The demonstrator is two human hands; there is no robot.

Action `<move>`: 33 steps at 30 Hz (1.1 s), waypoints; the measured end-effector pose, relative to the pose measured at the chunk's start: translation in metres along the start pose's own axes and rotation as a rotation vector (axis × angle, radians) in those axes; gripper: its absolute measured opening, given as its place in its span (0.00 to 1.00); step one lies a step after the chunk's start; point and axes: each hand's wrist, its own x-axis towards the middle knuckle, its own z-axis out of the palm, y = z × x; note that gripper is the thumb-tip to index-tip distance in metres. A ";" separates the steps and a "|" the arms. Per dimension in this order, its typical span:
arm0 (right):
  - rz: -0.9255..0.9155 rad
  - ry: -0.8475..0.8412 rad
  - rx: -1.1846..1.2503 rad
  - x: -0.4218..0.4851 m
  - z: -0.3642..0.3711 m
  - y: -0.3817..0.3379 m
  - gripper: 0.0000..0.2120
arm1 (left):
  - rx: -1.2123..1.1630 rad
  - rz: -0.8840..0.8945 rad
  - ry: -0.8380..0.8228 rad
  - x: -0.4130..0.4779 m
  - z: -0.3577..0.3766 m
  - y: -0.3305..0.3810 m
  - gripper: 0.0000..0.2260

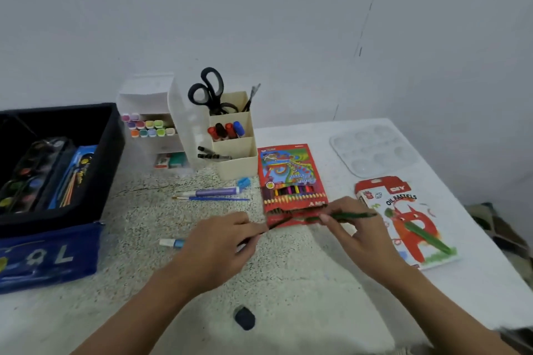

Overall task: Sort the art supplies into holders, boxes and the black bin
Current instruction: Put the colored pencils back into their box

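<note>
The red colour pencil box [291, 179] lies flat in the middle of the table, its open end towards me. My right hand [357, 228] pinches a green pencil [354, 215] that lies across the box's open end. My left hand [222, 242] grips a dark pencil [278, 223] whose tip points at the same opening. The black bin [86, 196] stands at the left and holds a paint set and a blue pack. A cream holder [233, 138] with scissors and markers stands behind the box.
An oil pastels box [409, 219] and a clear palette [372, 150] lie at the right. A purple pen [213, 191], a blue brush [213, 199], a blue sharpener [243, 182], a small blue tube [173, 243] and a dark eraser [245, 317] lie loose. A white marker organiser [150, 124] stands at the back.
</note>
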 end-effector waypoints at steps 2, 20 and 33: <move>-0.038 0.012 -0.007 -0.001 -0.001 0.009 0.05 | 0.032 -0.016 0.003 0.001 0.003 0.004 0.13; -0.558 -0.177 -0.431 0.010 0.015 0.063 0.18 | 0.116 -0.307 0.105 0.010 0.034 0.052 0.14; -0.496 -0.080 -0.418 0.011 0.026 0.063 0.16 | 0.115 -0.366 0.138 0.003 0.042 0.055 0.11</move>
